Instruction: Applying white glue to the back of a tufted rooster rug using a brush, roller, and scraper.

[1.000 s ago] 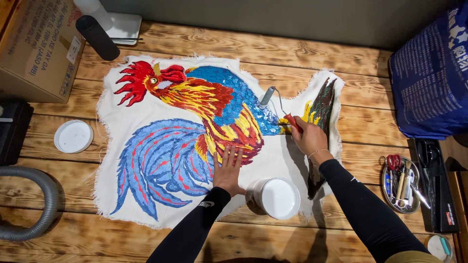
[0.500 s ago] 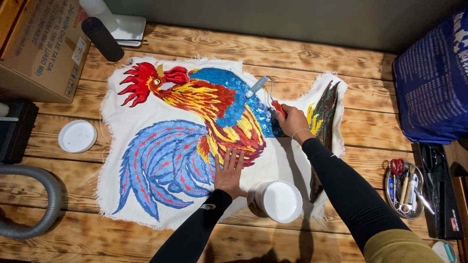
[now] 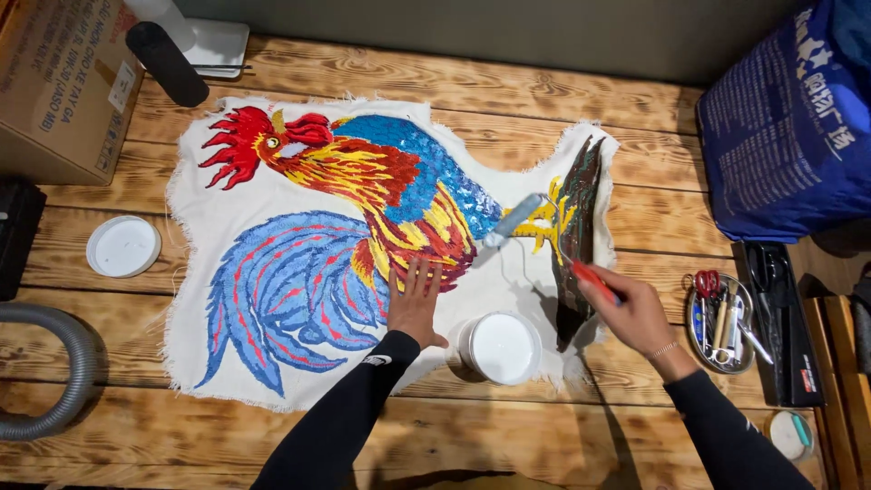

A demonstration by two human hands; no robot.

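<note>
While my left hand (image 3: 415, 304) lies flat and spread on the cloth (image 3: 218, 263), fingers pointing up at the rooster's (image 3: 363, 209) belly, my right hand (image 3: 631, 313) is closed around the red handle (image 3: 594, 279) of a small paint roller (image 3: 513, 220). The roller head sits tilted on the bare cloth just beside the yellow feet, touching or nearly touching; I cannot tell which. The white tub (image 3: 499, 347) stands between my two hands, near the cloth's lower edge, just right of my left thumb.

The cloth covers the middle of the wooden table (image 3: 508, 91), its edges frayed all round. The right edge, by the dark painted strip (image 3: 581, 209), curls up a little. Open wood shows above the cloth along the back wall, and a broad strip below it toward me. To the right of the cloth there is free wood up to the round tool tray (image 3: 721, 318) and the black case (image 3: 780, 308). A blue bag (image 3: 789, 127) fills the upper right corner.

The left side is tighter: a white lid (image 3: 122, 246) lies just off the cloth's left edge, a grey hose (image 3: 54, 372) bends at the lower left, and a cardboard box (image 3: 54, 82) sits in the upper left corner. A black cylinder (image 3: 166, 62) lies close to the cloth's top left edge.
</note>
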